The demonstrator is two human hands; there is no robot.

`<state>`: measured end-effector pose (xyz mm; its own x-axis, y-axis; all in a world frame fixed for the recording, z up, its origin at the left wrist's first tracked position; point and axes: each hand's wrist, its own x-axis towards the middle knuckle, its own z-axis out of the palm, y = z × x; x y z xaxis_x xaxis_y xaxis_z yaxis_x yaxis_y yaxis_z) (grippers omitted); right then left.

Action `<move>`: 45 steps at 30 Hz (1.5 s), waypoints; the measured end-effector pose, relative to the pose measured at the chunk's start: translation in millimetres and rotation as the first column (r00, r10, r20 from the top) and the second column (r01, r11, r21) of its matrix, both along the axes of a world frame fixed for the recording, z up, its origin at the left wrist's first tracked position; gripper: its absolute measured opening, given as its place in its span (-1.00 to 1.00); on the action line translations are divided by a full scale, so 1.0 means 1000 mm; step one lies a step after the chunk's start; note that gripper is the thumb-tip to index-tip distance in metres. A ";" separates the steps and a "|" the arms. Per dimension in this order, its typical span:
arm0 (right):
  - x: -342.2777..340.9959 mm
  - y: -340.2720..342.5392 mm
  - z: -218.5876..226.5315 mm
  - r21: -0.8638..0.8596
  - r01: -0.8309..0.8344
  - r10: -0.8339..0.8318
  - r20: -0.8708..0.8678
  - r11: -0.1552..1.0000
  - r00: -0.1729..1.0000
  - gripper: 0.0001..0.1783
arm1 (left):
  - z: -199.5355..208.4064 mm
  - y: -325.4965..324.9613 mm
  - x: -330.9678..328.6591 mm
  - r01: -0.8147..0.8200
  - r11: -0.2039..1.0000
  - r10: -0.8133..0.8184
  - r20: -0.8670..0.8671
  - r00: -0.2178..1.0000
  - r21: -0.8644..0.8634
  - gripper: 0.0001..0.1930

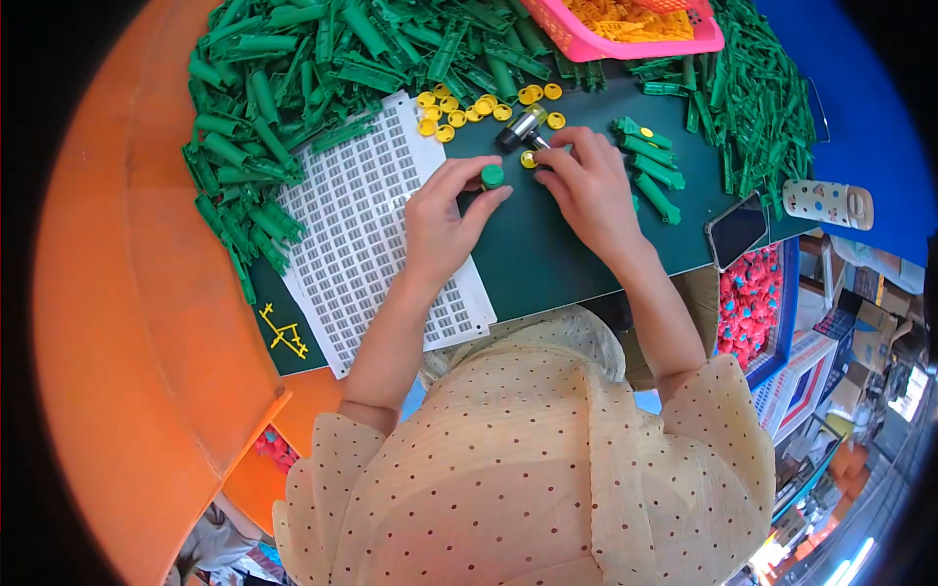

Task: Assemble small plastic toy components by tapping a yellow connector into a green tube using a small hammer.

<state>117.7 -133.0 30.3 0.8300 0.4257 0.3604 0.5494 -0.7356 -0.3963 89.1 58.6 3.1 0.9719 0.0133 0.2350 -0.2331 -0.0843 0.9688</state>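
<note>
My left hand (445, 223) is closed round a short green plastic piece (491, 177), with its round end facing up between thumb and fingers. My right hand (593, 186) has thumb and fingers bent together, their tips at a small round yellow disc (529, 158) on the dark green tabletop. Right by those fingers lies a small hammer (523, 128) with a silver and black head; its handle passes out of sight under the hand. More yellow discs (456, 118) are scattered beyond my hands. Several green plastic pieces (653, 161) lie to the right of my right hand.
Green parts (293, 68) are heaped along the far and left edges, with another heap (747, 98) at right. A pink basket (586, 47) holds orange parts. Printed white sheets (357, 215) lie under my left forearm. A phone (738, 231) and a patterned bottle (828, 203) are rightward.
</note>
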 end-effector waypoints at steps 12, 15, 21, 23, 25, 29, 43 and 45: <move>-0.005 0.015 0.013 0.106 -0.131 0.138 -0.060 0.986 0.989 -0.68 | -0.001 -0.001 -0.002 0.009 0.989 -0.018 0.062 0.998 0.148 -0.67; -0.007 0.016 0.023 0.127 -0.112 0.121 -0.065 0.986 0.990 -0.63 | -0.001 0.000 -0.002 0.005 0.990 -0.013 0.059 0.998 0.140 -0.67; -0.009 0.018 0.029 0.414 -0.068 0.201 -0.287 0.908 0.936 -0.70 | -0.002 0.000 -0.003 -0.003 0.989 -0.010 0.083 0.996 0.148 -0.65; -0.009 0.018 0.029 0.431 -0.071 0.211 -0.288 0.899 0.934 -0.72 | 0.000 0.001 -0.002 0.013 0.984 -0.027 0.077 0.997 0.175 -0.65; -0.010 0.018 0.028 0.449 -0.073 0.223 -0.289 0.890 0.931 -0.74 | 0.000 0.000 -0.002 0.010 0.983 -0.027 0.085 0.996 0.185 -0.65; -0.012 0.020 0.020 0.522 -0.053 0.234 -0.287 0.851 0.929 -0.72 | -0.002 0.001 -0.003 -0.007 0.982 -0.013 0.102 0.995 0.190 -0.65; -0.012 0.024 0.024 0.414 -0.012 0.154 -0.311 0.910 0.938 -0.66 | -0.001 0.001 -0.001 0.018 0.982 -0.034 0.079 0.996 0.189 -0.64; -0.011 0.026 0.025 0.409 -0.026 0.150 -0.274 0.912 0.950 -0.65 | -0.001 0.001 -0.001 0.018 0.982 -0.032 0.076 0.997 0.187 -0.64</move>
